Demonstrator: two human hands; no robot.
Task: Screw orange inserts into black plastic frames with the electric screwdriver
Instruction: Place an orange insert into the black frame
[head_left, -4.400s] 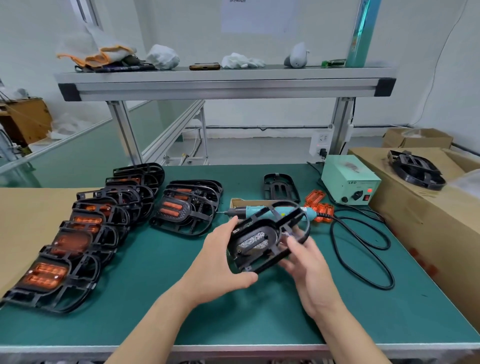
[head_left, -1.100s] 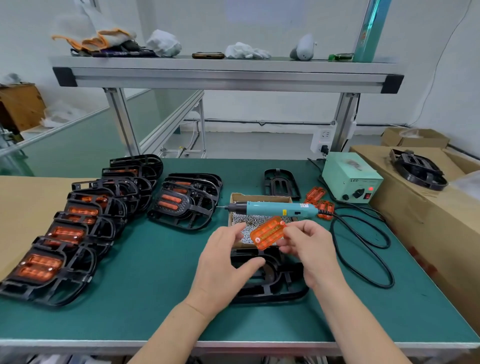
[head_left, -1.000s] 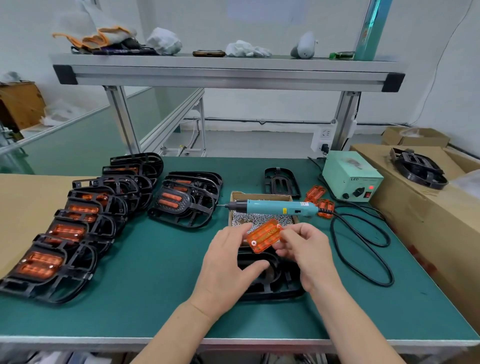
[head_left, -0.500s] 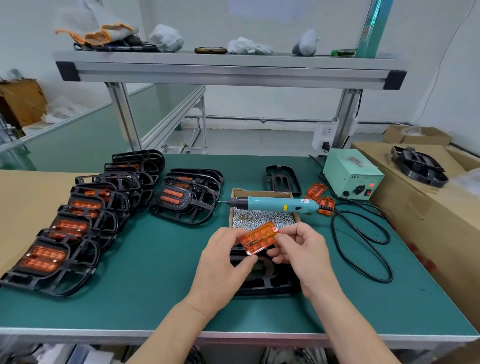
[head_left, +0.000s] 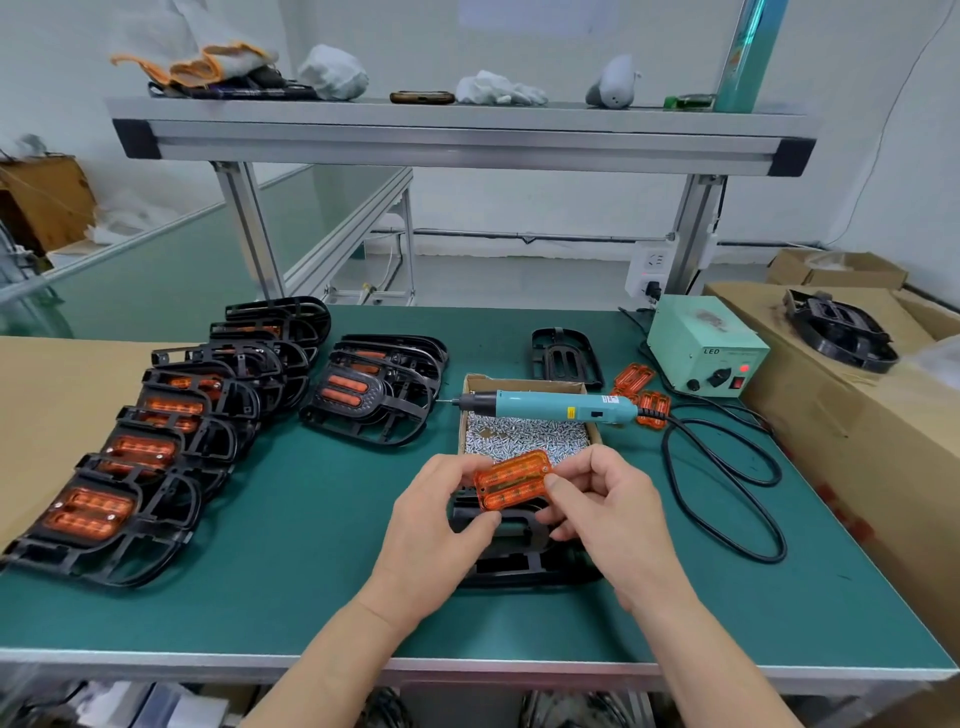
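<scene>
Both hands hold one orange insert (head_left: 511, 480) just above a black plastic frame (head_left: 519, 551) that lies flat on the green mat. My left hand (head_left: 431, 525) pinches the insert's left end. My right hand (head_left: 605, 512) pinches its right end with thumb and fingertips. The hands hide most of the frame. The teal electric screwdriver (head_left: 550, 406) rests across a cardboard box of screws (head_left: 524, 441) right behind the hands, with nobody holding it.
Rows of black frames with orange inserts (head_left: 156, 447) fill the left side. Behind lie an empty frame (head_left: 563, 358), spare orange inserts (head_left: 641, 387), a green power unit (head_left: 704, 345) and its looped black cable (head_left: 727, 499). A cardboard carton (head_left: 857, 415) stands at right.
The black frame went from both hands down onto the mat. An orange insert is now in both hands and has sunk lower, toward the frame, over the last second.
</scene>
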